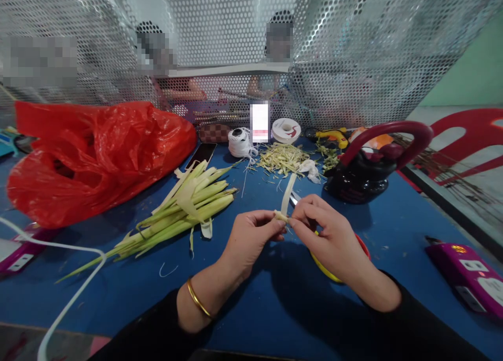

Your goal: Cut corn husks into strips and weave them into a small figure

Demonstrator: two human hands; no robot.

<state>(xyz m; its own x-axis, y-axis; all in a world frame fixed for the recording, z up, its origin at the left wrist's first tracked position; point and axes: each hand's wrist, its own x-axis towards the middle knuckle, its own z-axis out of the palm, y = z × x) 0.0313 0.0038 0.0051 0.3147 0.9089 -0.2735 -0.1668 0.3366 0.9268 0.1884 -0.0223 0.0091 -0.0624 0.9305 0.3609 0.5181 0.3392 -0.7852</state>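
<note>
Above the blue table, my left hand [253, 240] pinches a small, pale, rolled husk piece [280, 216] between thumb and fingers. The fingertips of my right hand [328, 234] are closed at that piece's right end; thin pale fibres or thread show there. Behind the fingertips rises a flat pale husk strip [288, 194]; whether it joins the held piece is unclear. Scissors with red and yellow handles [329, 271] lie under my right hand, mostly covered by it. Left of my hands lies a bundle of pale green corn husks [192, 209].
A red plastic bag [102, 151] covers the left back. Behind stand a white thread spool [239, 142], a lit phone screen [260, 121], a ribbon reel [286, 130] and husk scraps [281, 159]. A dark kettle-like jug [359, 180] and a purple power strip [463, 272] are right.
</note>
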